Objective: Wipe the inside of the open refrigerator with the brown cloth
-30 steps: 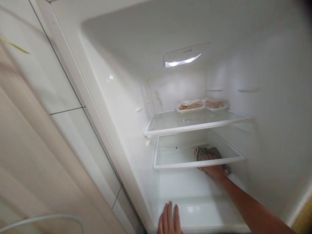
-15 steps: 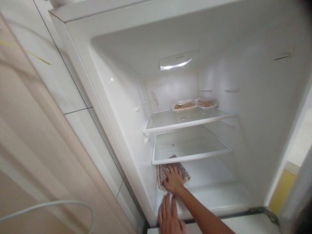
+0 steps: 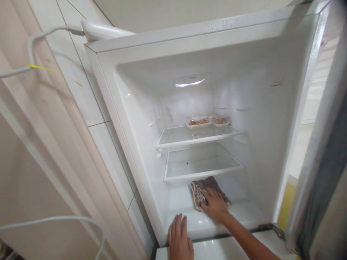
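A brown and white patterned cloth (image 3: 197, 187) lies bunched on the white floor of the refrigerator, below the lower glass shelf. My right hand (image 3: 215, 206) is on top of the cloth, its fingers bent over the fabric and holding it against the floor. Part of the cloth is hidden under that hand. At the front left of the compartment, my left hand (image 3: 180, 240) rests flat on the front lip of the refrigerator floor, fingers stretched out and holding nothing.
Two glass shelves with white rims cross the compartment, an upper shelf (image 3: 184, 136) and a lower shelf (image 3: 200, 164). Wrapped food trays (image 3: 199, 122) sit on the upper one. The open door (image 3: 311, 173) stands at the right, and a tiled wall (image 3: 108, 151) runs along the left.
My right hand has slid the cloth to the right across the refrigerator floor, away from the left wall. My left hand stays at the front lip. The view has shifted, showing more of the refrigerator's top.
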The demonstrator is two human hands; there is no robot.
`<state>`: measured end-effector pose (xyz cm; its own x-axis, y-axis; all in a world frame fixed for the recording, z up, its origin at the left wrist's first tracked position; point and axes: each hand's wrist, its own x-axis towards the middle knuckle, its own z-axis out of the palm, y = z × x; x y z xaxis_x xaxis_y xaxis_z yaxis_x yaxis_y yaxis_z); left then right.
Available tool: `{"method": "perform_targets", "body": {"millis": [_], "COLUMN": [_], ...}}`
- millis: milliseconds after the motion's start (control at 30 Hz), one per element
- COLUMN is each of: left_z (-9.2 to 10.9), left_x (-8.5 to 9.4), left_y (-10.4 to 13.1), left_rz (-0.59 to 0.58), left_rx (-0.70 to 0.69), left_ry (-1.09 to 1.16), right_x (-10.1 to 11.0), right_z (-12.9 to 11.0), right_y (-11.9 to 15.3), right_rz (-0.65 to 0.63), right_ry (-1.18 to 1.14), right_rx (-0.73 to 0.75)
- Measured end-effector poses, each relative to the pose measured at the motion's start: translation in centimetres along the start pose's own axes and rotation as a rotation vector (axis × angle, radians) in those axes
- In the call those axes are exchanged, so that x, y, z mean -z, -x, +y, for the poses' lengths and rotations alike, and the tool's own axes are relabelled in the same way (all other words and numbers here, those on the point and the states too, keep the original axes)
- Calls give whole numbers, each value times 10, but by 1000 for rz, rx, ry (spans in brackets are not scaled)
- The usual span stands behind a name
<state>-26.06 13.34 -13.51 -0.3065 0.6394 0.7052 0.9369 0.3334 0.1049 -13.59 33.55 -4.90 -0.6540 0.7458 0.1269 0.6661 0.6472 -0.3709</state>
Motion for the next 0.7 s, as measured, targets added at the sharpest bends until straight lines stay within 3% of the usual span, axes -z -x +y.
{"method": "perform_targets", "body": {"millis": [133, 267, 367, 500, 600, 700], "left_z": [0, 1, 2, 1, -5, -21], "left_x": [4, 11, 15, 13, 3, -12], "left_y": [-3, -6, -8, -8, -4, 6], "left_rz": [-4, 4, 47, 104, 132, 123], "left_rx": [-16, -55, -92, -134, -142, -132], "left_ry": [-33, -67, -82, -72, -29, 56], "right_x": [21, 21, 12, -1, -11, -24], "right_z": [70, 96, 84, 47, 8, -33], "right_y": [15, 40, 60, 79, 87, 92], "right_rz": [46, 95, 170, 239, 190, 76], "right_ry": [86, 166, 229, 233, 151, 7], "right_rx": [-149, -172, -183, -197, -172, -25]}}
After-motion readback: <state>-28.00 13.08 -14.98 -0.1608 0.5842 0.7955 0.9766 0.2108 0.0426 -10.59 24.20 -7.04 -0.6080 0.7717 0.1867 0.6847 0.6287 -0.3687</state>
